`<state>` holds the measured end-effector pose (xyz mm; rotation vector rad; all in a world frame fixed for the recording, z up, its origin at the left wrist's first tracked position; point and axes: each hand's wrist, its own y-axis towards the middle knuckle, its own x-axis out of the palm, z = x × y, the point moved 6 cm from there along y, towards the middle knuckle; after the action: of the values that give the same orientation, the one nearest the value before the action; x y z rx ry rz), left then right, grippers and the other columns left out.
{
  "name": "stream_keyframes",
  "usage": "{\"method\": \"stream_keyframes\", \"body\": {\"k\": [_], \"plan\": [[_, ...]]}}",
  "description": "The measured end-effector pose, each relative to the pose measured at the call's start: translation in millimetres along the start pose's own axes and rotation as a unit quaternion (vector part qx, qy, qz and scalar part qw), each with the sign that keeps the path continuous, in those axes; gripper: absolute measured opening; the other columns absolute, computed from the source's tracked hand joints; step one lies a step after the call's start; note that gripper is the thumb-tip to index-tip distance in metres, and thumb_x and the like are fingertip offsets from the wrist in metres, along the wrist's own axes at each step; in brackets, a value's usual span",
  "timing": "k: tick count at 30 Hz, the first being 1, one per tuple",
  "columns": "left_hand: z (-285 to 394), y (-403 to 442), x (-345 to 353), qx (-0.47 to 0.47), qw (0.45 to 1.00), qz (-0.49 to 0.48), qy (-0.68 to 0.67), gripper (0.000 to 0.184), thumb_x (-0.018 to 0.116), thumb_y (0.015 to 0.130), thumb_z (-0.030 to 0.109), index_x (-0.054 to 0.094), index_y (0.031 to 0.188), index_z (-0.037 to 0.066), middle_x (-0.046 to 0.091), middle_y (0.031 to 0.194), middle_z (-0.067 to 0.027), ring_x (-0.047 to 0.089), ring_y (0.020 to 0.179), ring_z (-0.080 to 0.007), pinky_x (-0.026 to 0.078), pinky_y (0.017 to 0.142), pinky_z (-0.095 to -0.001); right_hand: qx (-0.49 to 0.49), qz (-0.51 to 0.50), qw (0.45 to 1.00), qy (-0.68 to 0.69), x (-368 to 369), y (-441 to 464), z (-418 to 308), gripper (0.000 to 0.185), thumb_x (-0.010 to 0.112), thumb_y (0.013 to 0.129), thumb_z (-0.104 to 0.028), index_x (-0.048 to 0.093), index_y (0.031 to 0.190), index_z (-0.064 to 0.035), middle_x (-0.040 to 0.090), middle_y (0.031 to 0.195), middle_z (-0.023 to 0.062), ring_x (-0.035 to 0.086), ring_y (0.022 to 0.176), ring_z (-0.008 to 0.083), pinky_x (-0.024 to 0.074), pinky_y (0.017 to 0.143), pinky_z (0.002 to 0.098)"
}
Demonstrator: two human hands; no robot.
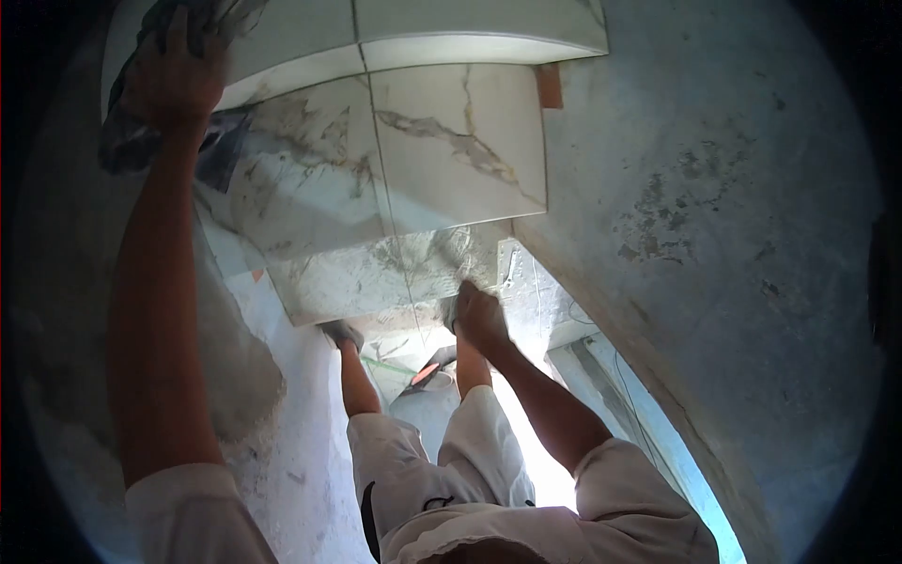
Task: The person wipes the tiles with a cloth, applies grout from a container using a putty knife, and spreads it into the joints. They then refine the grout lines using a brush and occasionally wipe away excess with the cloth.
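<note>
At the upper left, my left hand [178, 85] is pressed onto a dark, crumpled sheet like a cloth or plastic bag [221, 150], its fingers partly sunk into the folds. The sheet lies at the left end of the marble-look stair tiles [460, 141]. Lower down, my right hand [481, 318] is closed near the dusty lower tile step [376, 273]. Whatever it may hold is hidden. Grey veins and a dark joint run across the tiles, and smears mark their left part.
My feet stand on a lower step, with a bucket [437, 381] and an orange-red object [425, 373] behind them. A rough plastered wall [733, 235] rises on the right; bare, patchy plaster [235, 376] is on the left. A thin cable [620, 376] hangs at lower right.
</note>
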<state>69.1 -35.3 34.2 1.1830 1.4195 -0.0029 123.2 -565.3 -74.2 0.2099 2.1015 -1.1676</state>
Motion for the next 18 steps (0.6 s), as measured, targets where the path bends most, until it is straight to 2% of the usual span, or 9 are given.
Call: {"method": "stream_keyframes", "body": {"k": [1,2,6,8,9,10,12,16,18], "plan": [[4.6,-1.8,-6.6,0.019,0.999,0.034,0.008,0.047,0.058,0.079,0.052,0.064,0.117,0.025,0.065,0.101,-0.017,0.063,0.086,-0.0395,0.05,0.067,-0.0529,-0.095,0.117,0.982,0.111,-15.6,-16.4,-19.1,0.011,0.048,0.092,-0.009,0.057,0.088,-0.0026,0.058,0.067,0.0218,0.06,0.061,0.0414,0.0495,0.06,0.0485],[6.6,-2.2,-8.0,0.02,0.999,0.033,0.002,0.047,0.058,0.079,0.052,0.064,0.117,0.025,0.065,0.101,-0.017,0.063,0.086,-0.0395,0.05,0.067,-0.0529,-0.089,0.118,0.983,0.11,-23.8,-14.3,-14.4,0.011,0.048,0.092,-0.009,0.057,0.088,-0.0026,0.058,0.067,0.0218,0.06,0.061,0.0414,0.0495,0.06,0.0485],[0.9,-8.7,-1.3,-0.019,0.999,-0.024,0.024,0.046,0.059,0.077,0.053,0.064,0.116,0.028,0.064,0.1,-0.0145,0.062,0.086,-0.0381,0.049,0.067,-0.0548,0.107,0.177,0.968,0.145,-80.4,20.3,42.6,0.016,0.045,0.093,-0.01,0.056,0.087,-0.0007,0.059,0.068,0.0216,0.06,0.063,0.0402,0.0487,0.057,0.0476],[1.6,-0.2,3.0,-0.029,0.999,-0.002,0.024,0.045,0.059,0.076,0.052,0.064,0.114,0.031,0.064,0.099,-0.012,0.062,0.087,-0.0372,0.048,0.065,-0.0565,0.015,0.076,0.964,-0.254,-20.3,21.1,69.3,0.018,0.047,0.093,-0.013,0.057,0.095,0.0002,0.063,0.077,0.024,0.065,0.077,0.0382,0.0518,0.067,0.0463],[2.4,-1.5,3.0,-0.023,0.999,0.001,0.022,0.045,0.059,0.075,0.052,0.065,0.114,0.03,0.064,0.099,-0.012,0.062,0.085,-0.0368,0.048,0.063,-0.056,0.072,-0.082,0.994,-0.013,-24.5,4.9,39.5,0.022,0.046,0.093,-0.017,0.058,0.101,-0.0007,0.064,0.078,0.0246,0.065,0.082,0.0393,0.0516,0.07,0.0488],[0.5,-6.5,0.8,-0.013,1.0,0.0,0.024,0.045,0.06,0.074,0.052,0.065,0.113,0.03,0.064,0.098,-0.0119,0.063,0.082,-0.0365,0.048,0.061,-0.0554,-0.043,0.012,0.991,0.129,-27.8,-18.1,10.1,0.019,0.047,0.092,-0.019,0.058,0.092,-0.0026,0.063,0.075,0.0247,0.065,0.077,0.0411,0.0506,0.065,0.0516],[2.0,-6.3,-0.7,-0.008,0.999,0.01,0.035,0.047,0.061,0.076,0.052,0.064,0.115,0.027,0.064,0.099,-0.0127,0.063,0.083,-0.0367,0.049,0.064,-0.0545,0.019,0.034,0.996,0.074,-41.9,3.5,-9.1,0.018,0.05,0.092,-0.018,0.061,0.093,-0.0032,0.063,0.076,0.024,0.065,0.072,0.0407,0.0504,0.062,0.05],[8.3,-3.2,-11.4,-0.023,0.999,0.017,0.025,0.049,0.062,0.076,0.049,0.062,0.119,0.027,0.062,0.102,-0.0122,0.061,0.09,-0.0359,0.048,0.067,-0.0543,-0.155,0.314,0.929,0.123,-138.7,122.8,-83.8,0.024,0.05,0.092,-0.013,0.061,0.11,-0.0014,0.064,0.078,0.0239,0.065,0.073,0.0376,0.0503,0.062,0.0454],[9.2,-4.1,-13.9,-0.035,0.999,0.003,0.038,0.049,0.061,0.076,0.049,0.061,0.119,0.028,0.061,0.106,-0.0118,0.06,0.094,-0.0355,0.046,0.07,-0.0554,-0.167,0.312,0.929,0.114,-123.8,180.5,-114.3,0.03,0.048,0.091,-0.011,0.056,0.119,-0.006,0.063,0.076,0.021,0.063,0.066,0.0371,0.0511,0.057,0.0442]]}}
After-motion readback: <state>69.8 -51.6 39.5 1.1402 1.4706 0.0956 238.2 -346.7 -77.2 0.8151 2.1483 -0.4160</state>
